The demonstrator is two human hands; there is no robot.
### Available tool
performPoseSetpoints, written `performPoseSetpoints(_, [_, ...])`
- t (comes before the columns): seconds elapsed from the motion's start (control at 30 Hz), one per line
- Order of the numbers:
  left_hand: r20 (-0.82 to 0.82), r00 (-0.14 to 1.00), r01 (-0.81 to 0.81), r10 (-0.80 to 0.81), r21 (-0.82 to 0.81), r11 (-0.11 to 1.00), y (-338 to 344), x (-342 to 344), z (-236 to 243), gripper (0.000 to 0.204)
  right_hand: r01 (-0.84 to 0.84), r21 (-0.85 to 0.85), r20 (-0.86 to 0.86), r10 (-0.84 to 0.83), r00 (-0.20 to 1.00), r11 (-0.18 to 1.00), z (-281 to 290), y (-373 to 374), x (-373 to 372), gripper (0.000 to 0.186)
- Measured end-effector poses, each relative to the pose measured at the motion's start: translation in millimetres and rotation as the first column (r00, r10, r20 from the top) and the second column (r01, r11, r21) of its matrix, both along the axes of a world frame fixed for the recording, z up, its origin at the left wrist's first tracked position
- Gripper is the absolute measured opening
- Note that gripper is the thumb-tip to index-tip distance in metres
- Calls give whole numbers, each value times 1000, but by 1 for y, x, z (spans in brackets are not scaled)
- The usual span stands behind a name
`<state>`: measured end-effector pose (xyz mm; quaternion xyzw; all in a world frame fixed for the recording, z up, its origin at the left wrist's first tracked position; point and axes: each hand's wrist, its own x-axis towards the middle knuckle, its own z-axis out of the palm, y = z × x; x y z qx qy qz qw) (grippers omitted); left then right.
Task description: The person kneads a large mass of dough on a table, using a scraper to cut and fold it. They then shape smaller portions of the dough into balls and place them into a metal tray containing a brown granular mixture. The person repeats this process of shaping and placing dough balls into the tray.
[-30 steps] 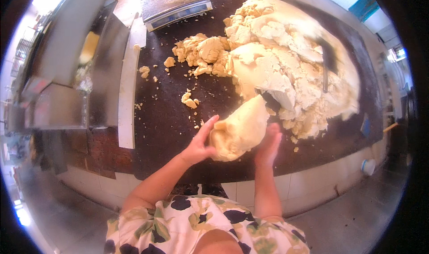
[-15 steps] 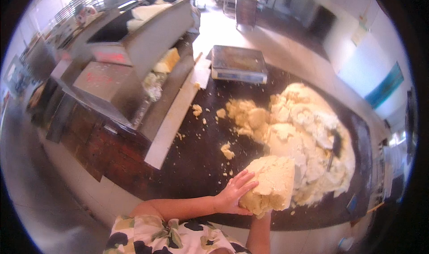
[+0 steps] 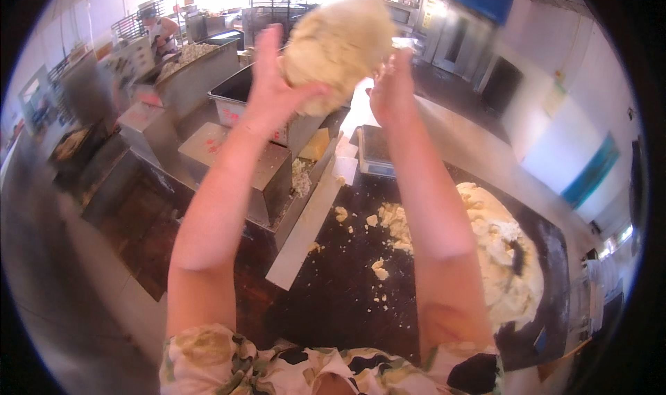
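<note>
Pale yellow is the lump of dough (image 3: 338, 44), which is lifted high above the table (image 3: 333, 315), between the two hands; its outline is blurred. The left hand (image 3: 274, 82) grasps it from the left side, with the thumb lying across its lower part and the fingers pointing upward. The right hand (image 3: 393, 89) is at its lower right edge, with the fingers partly bent; I cannot tell whether this hand presses on the dough or is only just beside it.

Below, on the dark table, a big mass of dough (image 3: 510, 284) lies to the right, partly behind the right forearm, and a dark tool (image 3: 517, 257) rests on it. Small dough pieces (image 3: 379, 270) are scattered between the forearms. Farther away stands a flat scale (image 3: 374, 145), near a long white strip (image 3: 305, 239). Metal boxes (image 3: 239, 160) stand to the left.
</note>
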<state>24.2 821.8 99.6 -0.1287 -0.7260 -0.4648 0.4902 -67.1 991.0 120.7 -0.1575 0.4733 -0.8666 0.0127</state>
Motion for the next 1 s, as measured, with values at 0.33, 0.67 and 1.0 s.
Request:
performPoseSetpoints(0.33, [278, 960, 109, 28, -464, 879, 18, 139, -223, 40, 126, 728, -93, -85, 992, 674, -235, 126, 60, 52])
performPoseSetpoints(0.67, [708, 453, 390, 542, -704, 593, 57, 88, -450, 49, 175, 980, -196, -342, 919, -90, -486, 307, 271, 46])
performPoseSetpoints(1.0, [619, 719, 33, 316, -485, 874, 50, 78, -483, 28, 231, 930, -305, -250, 919, -286, -497, 336, 345, 40])
